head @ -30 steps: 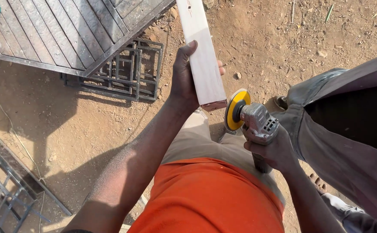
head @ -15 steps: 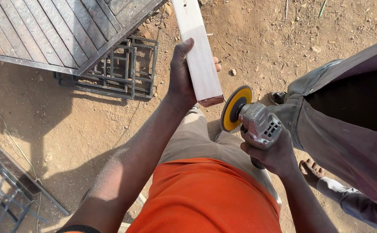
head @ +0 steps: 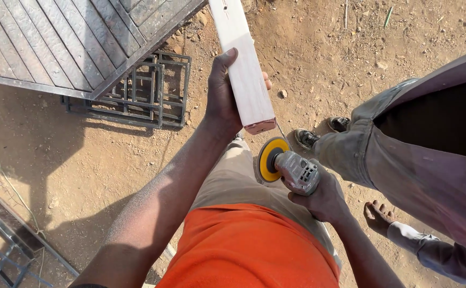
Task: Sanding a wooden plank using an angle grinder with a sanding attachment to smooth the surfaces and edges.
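Here, left hand gripping smooth pale wooden plank, right hand clasping grey angle grinder, yellow disc

Dirt ground with small stones. Ribbed metal panel top left, metal grate beneath its edge. Another person's trouser leg, shoe at right.
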